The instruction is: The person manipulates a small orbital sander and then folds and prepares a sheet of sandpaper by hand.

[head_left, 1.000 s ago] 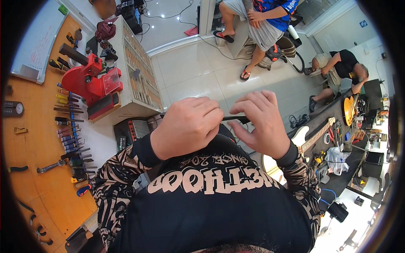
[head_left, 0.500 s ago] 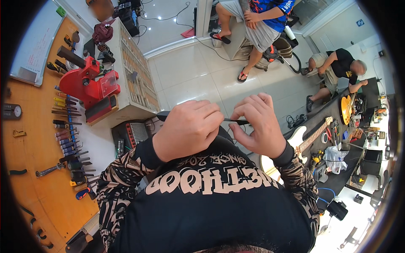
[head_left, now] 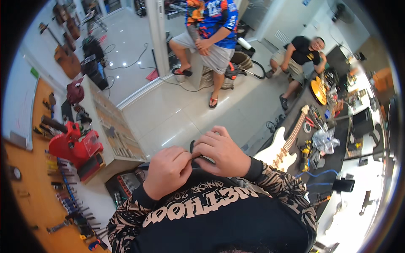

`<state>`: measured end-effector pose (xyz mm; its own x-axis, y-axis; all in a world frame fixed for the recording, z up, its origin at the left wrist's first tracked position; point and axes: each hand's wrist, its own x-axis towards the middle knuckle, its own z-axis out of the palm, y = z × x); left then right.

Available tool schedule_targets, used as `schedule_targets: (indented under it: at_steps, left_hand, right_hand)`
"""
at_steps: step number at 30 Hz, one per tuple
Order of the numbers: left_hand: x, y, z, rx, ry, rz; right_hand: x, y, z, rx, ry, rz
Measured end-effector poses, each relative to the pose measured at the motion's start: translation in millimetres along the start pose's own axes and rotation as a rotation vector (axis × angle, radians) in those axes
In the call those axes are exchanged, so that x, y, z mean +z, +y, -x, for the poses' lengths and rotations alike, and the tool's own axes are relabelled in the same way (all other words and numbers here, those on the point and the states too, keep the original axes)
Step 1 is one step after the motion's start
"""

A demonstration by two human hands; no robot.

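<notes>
In front of my chest both hands are raised close together, their fingertips almost meeting. My left hand (head_left: 167,172) is closed, knuckles up, with its fingers curled around one end of something thin and dark. My right hand (head_left: 222,152) pinches the same thing, a thin black strip (head_left: 205,160) whose curved end (head_left: 192,146) shows beside the index finger. Most of it is hidden behind the fingers, so its exact kind cannot be made out. Below the hands is my black printed shirt (head_left: 198,206) with patterned sleeves.
To the right, a dark bench holds a white electric guitar (head_left: 280,149), a sunburst guitar body (head_left: 319,90), a yellow drill (head_left: 306,151) and a clear plastic bag (head_left: 325,141). A red machine (head_left: 76,145) and a tool rack (head_left: 69,189) stand left. Two people sit ahead.
My hands have come closer together, the right one moving left toward the other. The view has tilted up and turned right. The seated person at right now faces this way.
</notes>
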<state>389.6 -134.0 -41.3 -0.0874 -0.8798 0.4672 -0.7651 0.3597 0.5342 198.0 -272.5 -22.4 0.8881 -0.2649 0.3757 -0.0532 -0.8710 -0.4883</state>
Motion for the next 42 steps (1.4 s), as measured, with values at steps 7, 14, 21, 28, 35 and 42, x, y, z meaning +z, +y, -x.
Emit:
schedule_targets:
  at_steps: [7,14,21,28,35,42]
  left_hand:
    - [2,9,-2,-0.046,0.060,0.014]
    - [8,7,7,-0.072,0.016,0.047]
    - [9,8,7,-0.049,0.044,0.037]
    - [15,5,9,-0.045,0.033,0.087]
    - [16,6,10,-0.092,0.056,0.055]
    - [13,7,4,-0.091,0.046,0.151]
  right_hand:
    - [-4,6,21,0.037,-0.008,-0.067]
    - [1,1,24,0.043,0.001,-0.079]
    - [4,5,25,0.055,0.053,-0.108]
    - [12,9,27,0.006,-0.004,-0.142]
    - [10,10,25,0.070,0.082,-0.186]
    - [11,13,24,0.020,0.027,-0.175]
